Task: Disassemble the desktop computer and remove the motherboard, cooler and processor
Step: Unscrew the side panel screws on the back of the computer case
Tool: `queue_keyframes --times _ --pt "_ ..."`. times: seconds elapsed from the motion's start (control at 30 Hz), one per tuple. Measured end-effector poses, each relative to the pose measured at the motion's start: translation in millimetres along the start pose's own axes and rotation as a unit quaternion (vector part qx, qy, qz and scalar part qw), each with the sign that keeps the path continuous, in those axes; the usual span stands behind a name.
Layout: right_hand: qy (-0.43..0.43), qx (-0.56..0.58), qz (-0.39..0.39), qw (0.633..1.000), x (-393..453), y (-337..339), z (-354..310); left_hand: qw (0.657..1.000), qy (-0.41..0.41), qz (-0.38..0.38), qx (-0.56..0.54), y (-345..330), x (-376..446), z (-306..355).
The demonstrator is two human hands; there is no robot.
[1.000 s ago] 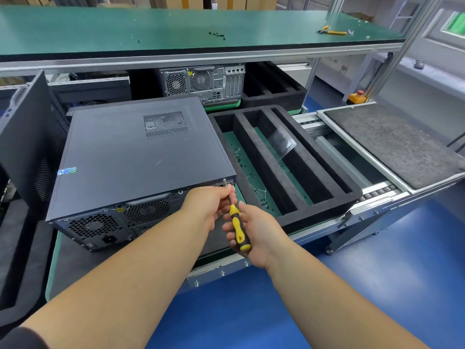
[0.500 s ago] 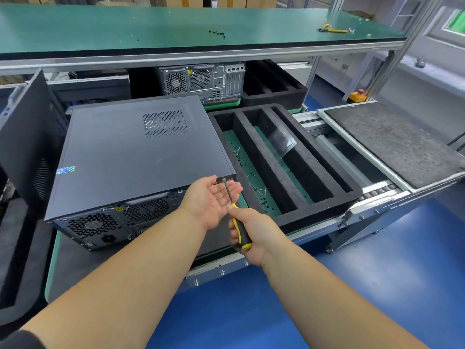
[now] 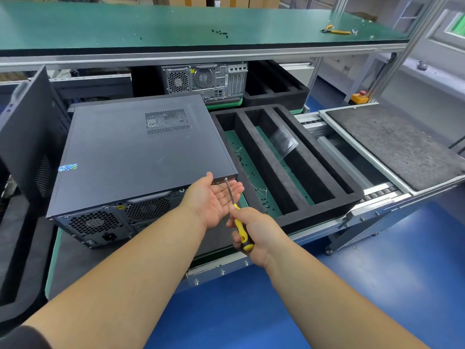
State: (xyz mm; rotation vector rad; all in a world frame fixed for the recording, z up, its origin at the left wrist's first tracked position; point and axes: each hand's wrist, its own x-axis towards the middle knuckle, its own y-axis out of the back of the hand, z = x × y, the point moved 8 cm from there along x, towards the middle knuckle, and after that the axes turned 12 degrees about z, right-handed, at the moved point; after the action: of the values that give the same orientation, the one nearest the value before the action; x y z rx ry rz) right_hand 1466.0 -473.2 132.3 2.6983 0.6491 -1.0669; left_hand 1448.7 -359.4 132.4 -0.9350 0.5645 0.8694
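Note:
A dark grey desktop computer case [image 3: 141, 157] lies on its side on the bench, its rear panel with fans and power socket facing me. My right hand [image 3: 254, 233] grips a yellow-and-black screwdriver [image 3: 240, 226]. The metal shaft runs up to a screw at the case's rear top right corner [image 3: 225, 179]. My left hand [image 3: 214, 197] is held flat, palm up, right under that tip, with its fingers apart and nothing visible in it. The side panel is closed, so the motherboard, cooler and processor are hidden.
A black foam tray [image 3: 284, 162] with long slots stands right of the case, small screws scattered on its green floor. Another computer [image 3: 205, 80] sits behind under the green shelf [image 3: 176, 26]. A grey padded platform [image 3: 395, 144] lies at right. A dark panel [image 3: 27, 137] leans at left.
My left hand has opened from pinching at the screwdriver tip to a flat upturned palm beneath it. The screwdriver stays at the corner screw.

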Motion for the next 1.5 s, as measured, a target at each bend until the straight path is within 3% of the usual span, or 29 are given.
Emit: queue_keyframes --times 0.23,0.43,0.67,0.83,1.0,1.3,1.5 --pt "-0.059 0.054 -0.011 0.997 -2.4 -2.8 2.4 1.000 0.003 0.004 0.004 -0.5 -0.1 -0.3" --pt "-0.010 0.020 0.006 1.000 -0.1 3.3 -3.2 1.000 -0.009 0.007 -0.002 0.0 0.7 0.6" --pt "-0.012 -0.011 0.013 1.000 -1.5 -2.9 -1.3 1.000 -0.006 0.002 -0.003 -0.1 0.6 0.5" --pt "0.103 -0.169 0.079 0.977 0.7 6.7 -16.2 1.000 -0.004 0.002 -0.004 0.0 0.4 -0.3" --pt "-0.017 -0.114 0.047 0.992 -9.7 1.1 -10.6 1.000 0.005 0.004 -0.008 -0.5 1.9 -0.1" --pt "0.098 -0.177 0.066 0.977 -4.3 2.6 -20.0 0.999 0.018 0.026 -0.018 -1.5 5.4 -1.4" --pt "0.031 -0.128 0.071 0.989 -5.9 2.5 -13.4 0.997 -0.013 0.056 0.043 -3.4 12.1 -1.7"
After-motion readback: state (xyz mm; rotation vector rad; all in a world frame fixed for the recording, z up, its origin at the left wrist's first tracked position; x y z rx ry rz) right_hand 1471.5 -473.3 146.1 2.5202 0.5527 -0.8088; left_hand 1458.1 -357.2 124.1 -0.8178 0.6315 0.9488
